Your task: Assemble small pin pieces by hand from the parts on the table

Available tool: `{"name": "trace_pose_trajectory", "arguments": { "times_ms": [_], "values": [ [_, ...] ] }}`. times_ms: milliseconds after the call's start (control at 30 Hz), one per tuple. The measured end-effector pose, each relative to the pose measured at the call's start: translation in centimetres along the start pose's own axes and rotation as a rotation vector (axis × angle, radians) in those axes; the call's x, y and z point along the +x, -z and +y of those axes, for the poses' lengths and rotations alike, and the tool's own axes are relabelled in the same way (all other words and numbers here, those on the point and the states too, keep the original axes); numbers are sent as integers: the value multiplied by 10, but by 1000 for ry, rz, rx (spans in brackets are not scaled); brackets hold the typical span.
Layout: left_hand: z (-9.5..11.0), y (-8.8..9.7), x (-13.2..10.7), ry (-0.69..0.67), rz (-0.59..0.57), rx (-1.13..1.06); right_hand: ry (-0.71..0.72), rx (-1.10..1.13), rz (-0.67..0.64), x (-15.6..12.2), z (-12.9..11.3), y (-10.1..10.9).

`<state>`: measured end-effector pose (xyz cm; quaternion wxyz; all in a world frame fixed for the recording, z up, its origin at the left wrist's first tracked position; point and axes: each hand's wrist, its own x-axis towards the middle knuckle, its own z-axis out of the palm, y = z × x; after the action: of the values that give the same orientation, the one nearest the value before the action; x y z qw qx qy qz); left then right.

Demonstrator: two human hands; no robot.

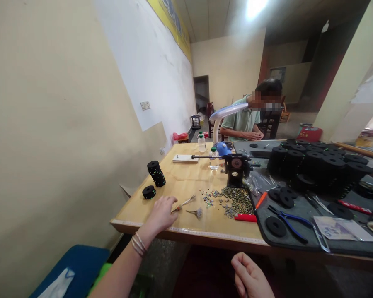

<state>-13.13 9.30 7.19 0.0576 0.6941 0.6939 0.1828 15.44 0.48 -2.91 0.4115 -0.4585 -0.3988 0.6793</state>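
Note:
My left hand rests on the wooden table near its front edge, fingers curled round the end of a thin metal tool that points right. Just right of it lies a small bundle of fine wires. Beyond that spreads a pile of small metal beads. My right hand hangs below the table edge, fingers loosely curled, with nothing visible in it.
A stack of black discs and a single disc stand at the left. A black winding device, red lighter, blue pliers, grey mat, many black discs and a desk lamp are around. Another person sits opposite.

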Motion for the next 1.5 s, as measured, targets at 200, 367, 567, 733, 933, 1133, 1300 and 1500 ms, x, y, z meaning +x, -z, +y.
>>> {"name": "trace_pose_trajectory", "arguments": {
  "times_ms": [200,367,567,733,933,1133,1300,1500],
  "values": [
    [-10,-31,-6,71,29,-93,-5,-16,-3,-4,-4,-4],
    [-11,-29,-20,93,97,-266,5,-11,12,-6,-4,-2],
    [34,-45,-84,227,-106,-1101,19,36,-16,-12,-9,-14],
    [76,-71,-112,374,-303,-1340,18,18,-18,-16,-16,-23],
    [96,-87,-113,353,-448,-1373,11,-4,32,-13,-18,-22],
    [103,-85,-117,373,-500,-1413,-4,4,118,-12,-18,-16],
    [106,-83,-118,365,-554,-1447,-51,19,109,-9,-14,-12],
    [104,-86,-118,391,-607,-1555,-12,7,89,-11,-11,-11]
  ]
}}
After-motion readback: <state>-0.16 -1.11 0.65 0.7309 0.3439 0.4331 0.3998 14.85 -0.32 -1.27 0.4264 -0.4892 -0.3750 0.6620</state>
